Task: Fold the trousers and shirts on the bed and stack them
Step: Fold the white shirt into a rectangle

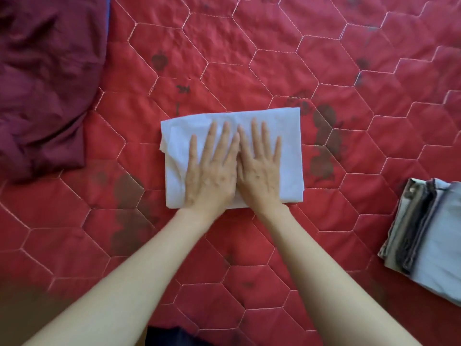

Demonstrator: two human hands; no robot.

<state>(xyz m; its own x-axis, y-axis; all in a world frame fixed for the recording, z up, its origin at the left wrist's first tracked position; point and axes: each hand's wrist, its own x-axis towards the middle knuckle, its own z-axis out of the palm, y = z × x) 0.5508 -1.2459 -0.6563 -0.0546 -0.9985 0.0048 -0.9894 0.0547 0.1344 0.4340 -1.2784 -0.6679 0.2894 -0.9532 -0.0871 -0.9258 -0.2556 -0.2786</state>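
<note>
Head view: left hand (212, 168) and right hand (259, 168) — fingers straight, flat — press a folded white garment (289, 146) at frame centre (folded stack (429, 243) at right edge).

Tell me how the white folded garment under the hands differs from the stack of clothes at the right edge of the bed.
The white folded garment is one plain white piece; the stack holds several layers in grey, brown and pale blue. The garment lies in the middle of the red quilt, with the left hand and right hand pressing flat on it; the stack sits untouched at the right edge, partly out of view. Both are folded and rest on the quilt.
</note>
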